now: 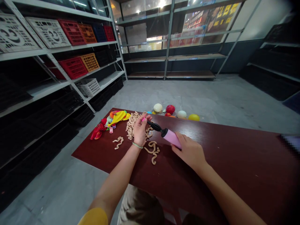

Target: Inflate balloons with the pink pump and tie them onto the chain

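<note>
My right hand (190,151) grips a pink hand pump (170,137) with a black nozzle pointing left. At the nozzle tip, my left hand (140,129) pinches a small pink balloon neck (143,119); a green band circles that wrist. Both hands hover over a dark red table (234,162). Under and around the left hand lies a heap of tan curly clips (132,125), with loose ones (152,151) nearer me. A pile of uninflated coloured balloons (112,120) lies at the table's far left corner.
Several inflated balloons (175,112), white, red and yellow, lie on the grey floor beyond the table. Metal shelving with red, orange and white crates (72,67) runs along the left; more shelves stand at the back and right.
</note>
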Available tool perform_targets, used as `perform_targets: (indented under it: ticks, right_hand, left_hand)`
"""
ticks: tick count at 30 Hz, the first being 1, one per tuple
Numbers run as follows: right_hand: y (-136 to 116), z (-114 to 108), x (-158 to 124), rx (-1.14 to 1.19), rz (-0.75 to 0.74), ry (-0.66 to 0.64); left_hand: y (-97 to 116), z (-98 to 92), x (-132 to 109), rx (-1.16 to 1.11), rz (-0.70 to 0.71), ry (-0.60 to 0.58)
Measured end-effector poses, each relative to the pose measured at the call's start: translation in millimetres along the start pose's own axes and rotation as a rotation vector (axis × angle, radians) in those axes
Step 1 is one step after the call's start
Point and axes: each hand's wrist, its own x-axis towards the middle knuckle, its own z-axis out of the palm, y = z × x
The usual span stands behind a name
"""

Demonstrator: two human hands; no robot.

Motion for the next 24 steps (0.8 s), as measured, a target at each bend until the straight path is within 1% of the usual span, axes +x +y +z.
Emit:
perform_targets:
  ticks: [5, 19, 21, 24]
  right_hand:
    - [-2.2, -2.2, 0.2, -0.015, 0.028, -0.039]
    - [-4.1, -2.4, -0.1, 0.002, 0.034, -0.023]
    - [-6.6, -1.3, -0.3, -0.001, 0.043, -0.021]
    - [-13.3, 0.0, -0.9, 0.010, 0.061, -0.015]
  left_hand:
    - [0.9, 2.4, -2.5, -0.005, -0.009, -0.019]
    - [1.5, 9.1, -11.3, 0.065, -0.002, -0.071]
    - [0.5, 11.0, -12.4, 0.049, 0.003, -0.054]
    - [-1.3, 13.2, -11.5, -0.012, 0.047, 0.045]
